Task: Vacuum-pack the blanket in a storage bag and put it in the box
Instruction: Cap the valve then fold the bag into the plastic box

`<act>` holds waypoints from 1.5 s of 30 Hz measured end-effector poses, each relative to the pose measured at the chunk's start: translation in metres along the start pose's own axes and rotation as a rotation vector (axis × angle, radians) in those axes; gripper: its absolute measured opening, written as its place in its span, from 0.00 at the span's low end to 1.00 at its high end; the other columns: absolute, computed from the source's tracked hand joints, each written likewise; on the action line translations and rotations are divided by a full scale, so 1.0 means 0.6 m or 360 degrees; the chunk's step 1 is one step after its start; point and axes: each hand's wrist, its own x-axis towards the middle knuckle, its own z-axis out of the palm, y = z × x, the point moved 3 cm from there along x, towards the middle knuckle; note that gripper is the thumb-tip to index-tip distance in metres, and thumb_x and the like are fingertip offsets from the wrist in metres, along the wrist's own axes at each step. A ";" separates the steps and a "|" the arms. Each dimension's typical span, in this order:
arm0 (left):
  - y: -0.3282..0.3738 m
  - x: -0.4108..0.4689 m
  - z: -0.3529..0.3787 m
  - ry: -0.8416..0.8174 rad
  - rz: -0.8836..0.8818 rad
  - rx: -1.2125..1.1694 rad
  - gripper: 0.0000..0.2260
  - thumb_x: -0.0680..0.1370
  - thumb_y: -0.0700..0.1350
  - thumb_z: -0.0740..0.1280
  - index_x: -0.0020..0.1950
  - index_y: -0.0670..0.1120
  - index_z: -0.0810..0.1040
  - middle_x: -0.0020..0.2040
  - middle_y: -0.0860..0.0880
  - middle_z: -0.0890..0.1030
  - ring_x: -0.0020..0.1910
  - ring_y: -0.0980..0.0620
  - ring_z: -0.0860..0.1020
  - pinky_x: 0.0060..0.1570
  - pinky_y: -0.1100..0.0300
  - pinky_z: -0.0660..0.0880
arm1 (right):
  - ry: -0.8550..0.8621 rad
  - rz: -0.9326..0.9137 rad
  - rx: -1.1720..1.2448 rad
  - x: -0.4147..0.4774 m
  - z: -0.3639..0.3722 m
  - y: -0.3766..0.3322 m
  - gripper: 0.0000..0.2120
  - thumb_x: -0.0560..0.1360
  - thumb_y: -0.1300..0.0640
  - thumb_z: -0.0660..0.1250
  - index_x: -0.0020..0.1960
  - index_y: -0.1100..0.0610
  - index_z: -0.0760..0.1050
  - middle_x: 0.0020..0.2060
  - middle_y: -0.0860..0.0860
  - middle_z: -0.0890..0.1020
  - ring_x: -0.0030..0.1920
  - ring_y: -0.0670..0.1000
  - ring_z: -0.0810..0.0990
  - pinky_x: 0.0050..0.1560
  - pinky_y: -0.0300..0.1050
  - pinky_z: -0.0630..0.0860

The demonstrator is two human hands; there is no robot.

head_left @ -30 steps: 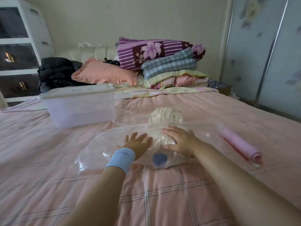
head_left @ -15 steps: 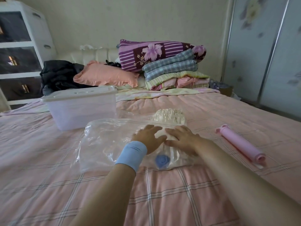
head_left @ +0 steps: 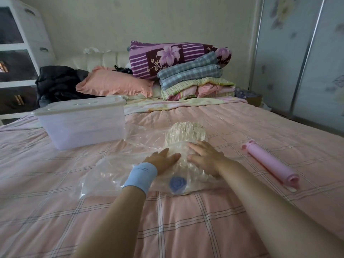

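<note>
Both hands, left hand (head_left: pixel 163 160) and right hand (head_left: pixel 205 157), flat and unclenched on storage bag (head_left: pixel 115 170) over blanket (head_left: pixel 186 132); risk: uneven pressing traps air, seal pops.

Storage bag (head_left: pixel 115 172) lies mid-bed (head_left: pixel 186 220) (blanket (head_left: pixel 186 133) inside); box (head_left: pixel 83 123) behind-left, pump (head_left: pixel 270 162) right.

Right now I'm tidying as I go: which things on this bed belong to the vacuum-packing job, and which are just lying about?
Part of the job:
storage bag
cream blanket inside it
blue valve
pink pump
lidded plastic box
left hand and right hand, both pressing the bag flat

Just lying about:
peach pillow
purple floral pillow
folded bedding stack
dark clothes
</note>
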 end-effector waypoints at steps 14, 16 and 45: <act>0.038 -0.084 0.026 0.0091 0.0149 0.0026 0.39 0.68 0.75 0.59 0.76 0.63 0.55 0.78 0.48 0.53 0.71 0.36 0.66 0.69 0.42 0.66 | 0.0792 0.0405 -0.0410 -0.160 -0.051 -0.014 0.22 0.80 0.43 0.56 0.56 0.58 0.79 0.51 0.55 0.82 0.52 0.57 0.81 0.43 0.46 0.70; 0.036 -0.091 0.027 0.0131 0.0116 -0.0015 0.37 0.70 0.74 0.59 0.76 0.63 0.56 0.77 0.45 0.51 0.70 0.36 0.68 0.69 0.44 0.67 | 0.0514 0.0758 -0.0285 -0.173 -0.049 -0.006 0.30 0.80 0.37 0.51 0.63 0.58 0.78 0.58 0.57 0.81 0.58 0.58 0.80 0.47 0.48 0.69; -0.054 -0.104 -0.095 0.0657 0.0142 -0.0665 0.20 0.80 0.45 0.63 0.72 0.49 0.68 0.69 0.45 0.72 0.67 0.44 0.72 0.68 0.52 0.66 | 0.1156 -0.0105 0.0887 -0.083 0.012 -0.196 0.38 0.66 0.56 0.76 0.72 0.46 0.65 0.67 0.50 0.67 0.61 0.55 0.75 0.57 0.49 0.77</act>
